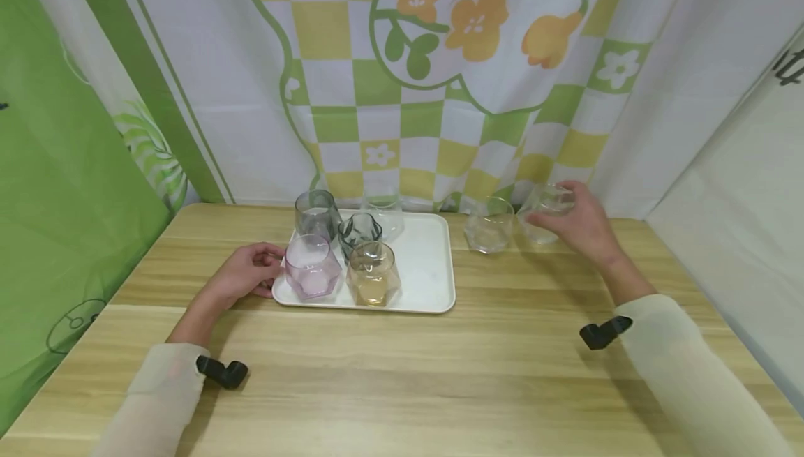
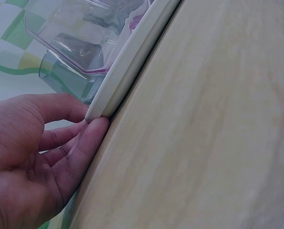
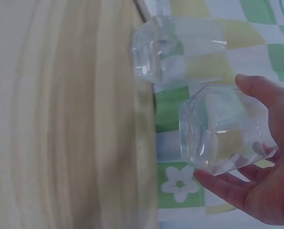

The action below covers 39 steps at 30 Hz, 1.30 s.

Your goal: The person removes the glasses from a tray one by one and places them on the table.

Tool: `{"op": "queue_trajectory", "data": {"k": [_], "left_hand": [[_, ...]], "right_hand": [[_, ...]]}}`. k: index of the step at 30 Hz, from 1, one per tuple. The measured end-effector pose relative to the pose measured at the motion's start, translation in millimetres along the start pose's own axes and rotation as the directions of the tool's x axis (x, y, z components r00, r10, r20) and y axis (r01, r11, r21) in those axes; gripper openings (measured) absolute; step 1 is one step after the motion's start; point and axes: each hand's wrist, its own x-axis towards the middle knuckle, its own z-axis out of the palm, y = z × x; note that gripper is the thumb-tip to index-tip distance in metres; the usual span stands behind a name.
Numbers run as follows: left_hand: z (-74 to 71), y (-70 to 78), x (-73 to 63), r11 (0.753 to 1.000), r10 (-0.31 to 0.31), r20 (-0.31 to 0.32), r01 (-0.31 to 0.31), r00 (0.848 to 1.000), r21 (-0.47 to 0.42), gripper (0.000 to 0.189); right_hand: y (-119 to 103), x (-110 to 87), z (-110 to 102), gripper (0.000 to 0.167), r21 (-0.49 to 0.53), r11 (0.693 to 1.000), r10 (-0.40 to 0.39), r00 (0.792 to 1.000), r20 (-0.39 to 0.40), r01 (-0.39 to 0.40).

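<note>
At the tray's left end, my left hand (image 1: 248, 274) pinches the rim of a white tray (image 1: 433, 261); the left wrist view has thumb and fingers on its corner. On the tray stand a pink glass (image 1: 312, 270), an amber glass (image 1: 373, 275), a grey glass (image 1: 317, 214), a dark faceted glass (image 1: 359, 235) and a clear glass (image 1: 385, 214). Off to the right, my right hand (image 1: 581, 223) grips another clear glass (image 3: 223, 131) by its sides, tilted, near the table's back edge. Just left of it stands a second clear faceted glass (image 1: 490, 227).
The wooden table (image 1: 402, 380) ends at the back against a checked, flowered curtain (image 1: 421, 115). A green cloth (image 1: 56, 185) hangs at the left, a white one (image 1: 754, 164) at the right. Each sleeve carries a black wrist camera (image 1: 222, 372).
</note>
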Motion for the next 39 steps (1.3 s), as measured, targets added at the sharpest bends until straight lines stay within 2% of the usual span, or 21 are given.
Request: {"op": "queue_trajectory", "data": {"k": [9, 18, 39], "left_hand": [[0.2, 0.0, -0.5, 1.0, 0.005, -0.005, -0.005, 1.0, 0.006, 0.043], [-0.2, 0.2, -0.6, 1.0, 0.014, -0.004, -0.014, 1.0, -0.002, 0.043], [-0.2, -0.3, -0.7, 1.0, 0.022, 0.001, -0.022, 1.0, 0.001, 0.043]], "right_hand": [[11, 0.3, 12, 0.105, -0.011, 1.0, -0.013, 1.0, 0.0, 0.013], [15, 1.1, 21, 0.111, -0.037, 0.999, 0.007, 1.0, 0.025, -0.006], [16, 0.3, 26, 0.114, -0.054, 0.998, 0.022, 0.998, 0.05, -0.02]]}}
